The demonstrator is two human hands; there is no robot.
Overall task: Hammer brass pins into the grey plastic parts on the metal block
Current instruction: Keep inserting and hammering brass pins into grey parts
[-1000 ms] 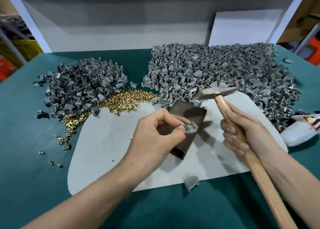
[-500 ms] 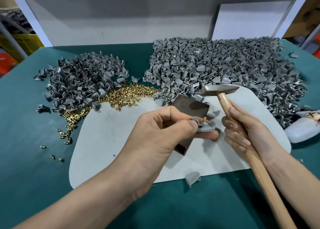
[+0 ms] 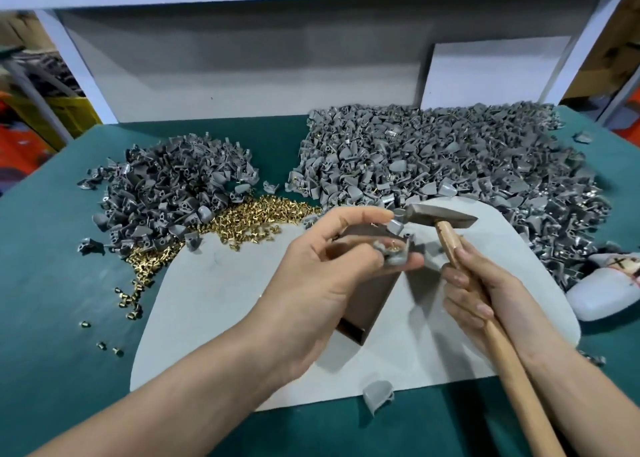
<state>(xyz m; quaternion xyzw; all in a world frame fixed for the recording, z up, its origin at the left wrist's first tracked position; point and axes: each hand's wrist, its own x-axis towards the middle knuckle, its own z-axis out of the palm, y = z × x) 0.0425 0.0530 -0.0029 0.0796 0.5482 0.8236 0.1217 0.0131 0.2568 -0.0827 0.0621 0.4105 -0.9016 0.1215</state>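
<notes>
My left hand (image 3: 322, 283) pinches a grey plastic part (image 3: 394, 254) with a brass pin standing in it, held over the far end of the dark metal block (image 3: 367, 294). My right hand (image 3: 481, 297) grips the wooden handle of a hammer (image 3: 441, 216); its steel head hovers just beyond and above the part. The block lies on a pale grey mat (image 3: 221, 283). Loose brass pins (image 3: 256, 216) are heaped at the mat's far left edge. My left fingers hide most of the block's top.
A pile of grey parts (image 3: 166, 190) lies at the left, a larger pile (image 3: 450, 159) at the back right. One part (image 3: 377, 394) sits at the mat's near edge. A white bottle (image 3: 602, 290) lies at the right. Stray pins (image 3: 128, 301) dot the green tabletop.
My left hand has shifted the part with its pin slightly on the block's far end. The hammer head has stayed raised just above it, and the head camera has tilted up a little.
</notes>
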